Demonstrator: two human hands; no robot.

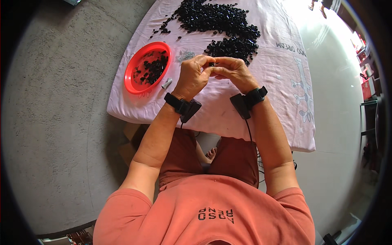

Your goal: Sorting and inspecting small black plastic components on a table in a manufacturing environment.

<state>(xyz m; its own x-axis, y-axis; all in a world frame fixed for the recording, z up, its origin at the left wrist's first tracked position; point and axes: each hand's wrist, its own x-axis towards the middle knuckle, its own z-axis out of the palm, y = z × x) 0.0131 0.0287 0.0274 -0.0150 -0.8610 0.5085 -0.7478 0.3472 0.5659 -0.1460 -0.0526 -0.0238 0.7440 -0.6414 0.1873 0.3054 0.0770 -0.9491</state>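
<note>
My left hand (192,77) and my right hand (233,72) meet over the near middle of the table. Between their pinched fingertips is a small black piece (211,64), mostly covered by the fingers. Just beyond my hands spreads a heap of similar small, shiny black pieces (228,48). Left of my left hand, a red basin (128,79) holds more black pieces (157,67). A small grey object (166,83) lies between the basin and my left wrist. A patch of fine silvery bits (185,56) sits past my left hand; their kind is unclear.
A pale pink printed cloth (277,77) covers the table. A larger pile of black pieces (212,17) extends toward the far edge, with a few strays at its left. Cables hang from black straps on both wrists. Dark furniture (369,116) stands at the far right.
</note>
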